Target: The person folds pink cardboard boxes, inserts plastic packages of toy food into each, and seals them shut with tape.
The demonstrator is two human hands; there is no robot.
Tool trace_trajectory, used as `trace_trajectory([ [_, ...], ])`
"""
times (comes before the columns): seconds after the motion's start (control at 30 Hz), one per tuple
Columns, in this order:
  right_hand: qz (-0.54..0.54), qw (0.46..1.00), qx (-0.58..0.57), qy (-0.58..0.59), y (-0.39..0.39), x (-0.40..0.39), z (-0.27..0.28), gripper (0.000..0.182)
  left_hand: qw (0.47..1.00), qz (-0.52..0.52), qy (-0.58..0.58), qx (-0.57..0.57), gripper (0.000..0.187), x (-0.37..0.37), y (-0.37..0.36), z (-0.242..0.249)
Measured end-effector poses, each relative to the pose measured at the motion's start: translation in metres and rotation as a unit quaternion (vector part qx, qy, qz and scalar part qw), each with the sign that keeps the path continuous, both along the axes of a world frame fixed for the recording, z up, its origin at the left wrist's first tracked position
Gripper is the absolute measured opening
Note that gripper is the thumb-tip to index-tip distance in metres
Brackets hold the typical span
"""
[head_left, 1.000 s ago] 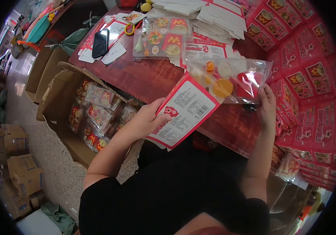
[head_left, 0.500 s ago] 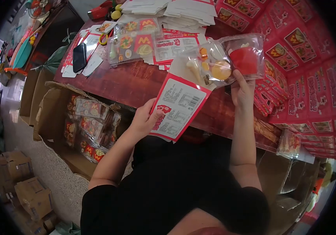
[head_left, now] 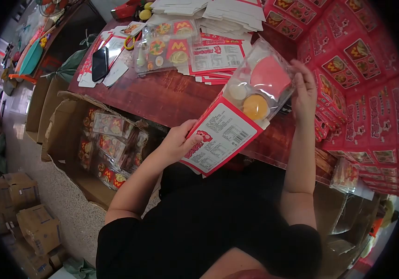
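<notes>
My left hand grips the lower left side of a flat red-and-white printed box, thumb over the printed face. Out of the box's upper end sticks a clear plastic tray of toy food, its lower part hidden inside. A red piece, a yellow round and a pale round show through the plastic. At the tray's right edge is my right hand, its fingers apart and not wrapped round it.
Filled toy packs lie on the table near a phone and flat boxes. Stacked white cartons sit behind. Finished red boxes are piled at right. A cardboard box of packs stands at lower left.
The plastic tray has slid down into the box, so less of it sticks out. My right hand has let go of it and moved to its outer edge with the fingers spread.
</notes>
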State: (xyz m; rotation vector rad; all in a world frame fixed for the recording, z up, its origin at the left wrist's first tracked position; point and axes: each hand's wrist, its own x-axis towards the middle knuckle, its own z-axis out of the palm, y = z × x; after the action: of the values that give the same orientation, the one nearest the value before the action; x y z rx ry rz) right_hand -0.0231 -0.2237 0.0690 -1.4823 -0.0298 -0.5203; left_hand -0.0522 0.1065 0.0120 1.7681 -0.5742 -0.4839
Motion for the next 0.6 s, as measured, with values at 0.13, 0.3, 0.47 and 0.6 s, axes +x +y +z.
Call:
trace_trajectory([
  [0.13,0.152,0.959,-0.193,0.144,0.023,-0.019,-0.017,0.022,1.000,0.024,-0.005,0.015,0.040,0.008,0.006,0.008],
  [0.3,0.015,0.980,-0.191,0.056,0.023,0.030,-0.030,0.029,0.998,0.010,0.044,0.054,0.038,0.041,0.000,0.021],
  [0.47,-0.018,0.934,-0.285,0.217,0.006,0.147,-0.090,0.048,0.965,-0.065,-0.203,0.151,0.062,0.101,-0.033,-0.001],
  [0.6,-0.092,0.859,-0.387,0.321,0.019,0.184,-0.109,0.059,0.916,-0.008,-0.298,0.268,0.068,0.135,-0.066,-0.042],
])
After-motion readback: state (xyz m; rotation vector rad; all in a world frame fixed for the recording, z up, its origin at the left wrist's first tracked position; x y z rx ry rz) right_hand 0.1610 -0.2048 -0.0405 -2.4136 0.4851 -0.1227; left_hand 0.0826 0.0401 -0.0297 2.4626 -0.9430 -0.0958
